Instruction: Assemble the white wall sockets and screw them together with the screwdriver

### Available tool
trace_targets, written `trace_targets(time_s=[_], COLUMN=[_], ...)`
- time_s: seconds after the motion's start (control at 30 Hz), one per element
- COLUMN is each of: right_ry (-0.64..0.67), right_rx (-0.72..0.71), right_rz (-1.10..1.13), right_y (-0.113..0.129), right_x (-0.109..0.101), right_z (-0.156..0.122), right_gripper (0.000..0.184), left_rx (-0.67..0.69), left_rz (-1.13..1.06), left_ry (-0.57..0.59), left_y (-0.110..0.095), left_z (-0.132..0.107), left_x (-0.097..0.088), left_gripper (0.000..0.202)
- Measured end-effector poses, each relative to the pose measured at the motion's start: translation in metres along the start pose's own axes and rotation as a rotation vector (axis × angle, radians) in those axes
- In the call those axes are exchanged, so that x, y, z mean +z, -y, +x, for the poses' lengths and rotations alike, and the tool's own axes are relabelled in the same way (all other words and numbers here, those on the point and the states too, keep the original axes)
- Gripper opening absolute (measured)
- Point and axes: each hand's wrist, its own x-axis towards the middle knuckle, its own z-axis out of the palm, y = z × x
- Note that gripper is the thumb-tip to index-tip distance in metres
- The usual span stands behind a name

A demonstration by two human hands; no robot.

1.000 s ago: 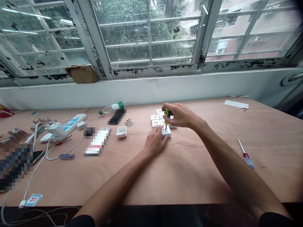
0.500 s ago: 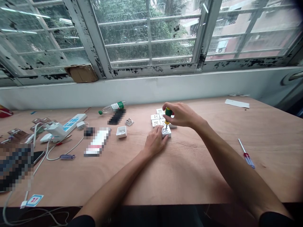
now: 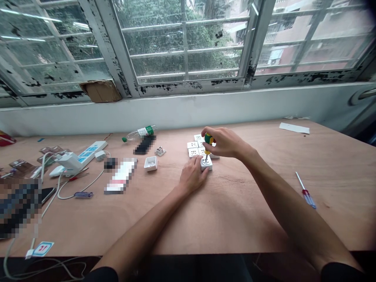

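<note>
My right hand [image 3: 223,143] grips a screwdriver with a green and yellow handle [image 3: 208,138], its metal shaft pointing down into a white wall socket panel [image 3: 206,163]. My left hand [image 3: 192,176] holds that panel steady on the wooden table [image 3: 235,219], its fingers against the near side. Several similar white socket panels [image 3: 193,149] lie side by side just behind it, partly hidden by my right hand. The screwdriver tip is hidden where it meets the panel.
A white open socket back box [image 3: 150,163] and a small socket part [image 3: 160,151] lie left of my hands. Further left are a power strip [image 3: 88,152], cables and a plastic bottle [image 3: 139,133]. A red-handled screwdriver [image 3: 306,195] lies to the right.
Both hands stay at the socket panel with little movement. The screwdriver handle sits slightly differently in my right hand, and the view has shifted a little.
</note>
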Motion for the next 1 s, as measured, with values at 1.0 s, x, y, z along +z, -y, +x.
trace_targets(time_s=[1.0], right_ry=[0.014], right_rx=[0.020], right_rz=[-0.039], right_y=[0.0025], right_x=[-0.0013], right_z=[0.0008], right_gripper=[0.023], left_rx=[0.006], left_rz=[0.007], left_ry=[0.002], left_y=[-0.0004], left_z=[-0.0003], left_x=[-0.0008], left_gripper=[0.040])
